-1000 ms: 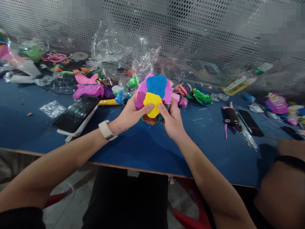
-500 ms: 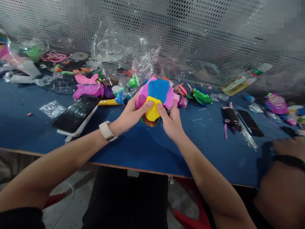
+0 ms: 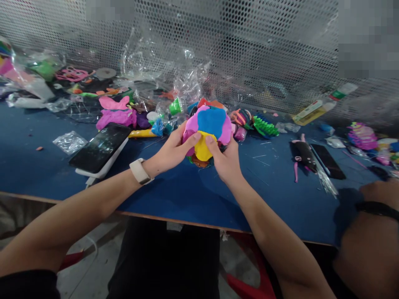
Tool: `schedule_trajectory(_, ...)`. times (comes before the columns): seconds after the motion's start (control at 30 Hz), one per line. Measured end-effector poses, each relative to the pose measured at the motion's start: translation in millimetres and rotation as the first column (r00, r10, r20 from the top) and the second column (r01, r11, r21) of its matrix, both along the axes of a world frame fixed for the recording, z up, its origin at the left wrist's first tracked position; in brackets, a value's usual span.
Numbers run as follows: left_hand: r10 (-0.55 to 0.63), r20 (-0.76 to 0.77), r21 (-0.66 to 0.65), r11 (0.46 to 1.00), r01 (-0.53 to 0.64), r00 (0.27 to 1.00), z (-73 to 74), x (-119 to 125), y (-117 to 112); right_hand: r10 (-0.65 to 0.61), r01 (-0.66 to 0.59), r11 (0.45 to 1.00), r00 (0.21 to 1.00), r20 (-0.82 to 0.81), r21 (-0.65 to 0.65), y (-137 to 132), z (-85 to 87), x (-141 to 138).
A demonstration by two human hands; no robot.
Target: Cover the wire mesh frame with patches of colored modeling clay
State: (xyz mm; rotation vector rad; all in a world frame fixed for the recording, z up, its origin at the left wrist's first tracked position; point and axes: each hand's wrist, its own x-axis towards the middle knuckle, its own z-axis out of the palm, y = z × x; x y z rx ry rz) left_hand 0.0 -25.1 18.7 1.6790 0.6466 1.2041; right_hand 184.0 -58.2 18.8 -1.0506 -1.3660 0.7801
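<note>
Between my two hands is a rounded lump of modelling clay (image 3: 212,119), covered in flattened patches of pink, blue and yellow, with orange and brown showing at its underside. My left hand (image 3: 176,150) grips its left side, the thumb pressing the yellow patch (image 3: 204,150). On the opposite side my right hand (image 3: 227,160) is wrapped round the lump, its thumb on the same yellow patch. The fingers behind the lump are mostly hidden. It is held above the blue table (image 3: 183,193).
To the left a phone (image 3: 99,147) lies on a white block. Pink and purple clay (image 3: 116,113) and crumpled clear plastic (image 3: 187,79) line the back. A bottle (image 3: 324,104) leans against the mesh. At right lie a black clay figure (image 3: 302,154) and another person's arm (image 3: 370,241).
The clay lump has shifted slightly right and tilted, showing more red and orange at its top. The yellow patch looks more flattened and rounded against the lump. Both thumbs stay on it.
</note>
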Motion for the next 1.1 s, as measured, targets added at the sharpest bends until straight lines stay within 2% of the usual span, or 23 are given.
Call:
schedule_trajectory(0.1, -0.040, -0.056, 0.070, 0.997, 0.044, 0.998, 2.6, -1, -2, -0.054, 0.054, 0.999, 0.999, 0.007, 0.008, 0, -0.3, 1)
schedule_trajectory(0.23, -0.064, -0.068, 0.091, 0.993, 0.070, 0.996, 0.8, -2, 1, -0.050, 0.050, 0.999, 0.998, 0.027, 0.005, 0, -0.4, 2)
schedule_trajectory(0.4, -0.066, -0.074, 0.063, 0.996, 0.071, 0.995, -2.5, -4, 5, -0.043, 0.043, 0.999, 0.999, -0.010, 0.015, 3, -5.2, 4)
schedule_trajectory(0.57, -0.142, -0.006, -0.015, 0.990, 0.142, 0.990, 4.2, -4, 1, -0.022, 0.022, 1.000, 0.999, -0.042, -0.009, 6, -11.0, 8)
schedule_trajectory(0.73, -0.132, 0.006, -0.014, 0.991, 0.132, 0.991, 4.6, -3, 2, 0.019, -0.020, 1.000, 0.998, -0.057, -0.014, 9, -12.2, 9)
schedule_trajectory(0.93, -0.091, 0.167, -0.116, 0.987, 0.111, 0.982, -13.8, 2, 10, 0.088, -0.088, 0.996, 0.996, 0.009, -0.019, 7, -5.1, 3)
schedule_trajectory(1.1, -0.104, 0.200, -0.284, 0.946, 0.159, 0.974, -14.5, 9, 9, 0.147, -0.147, 0.989, 0.989, 0.024, -0.028, 1, -3.4, -4)
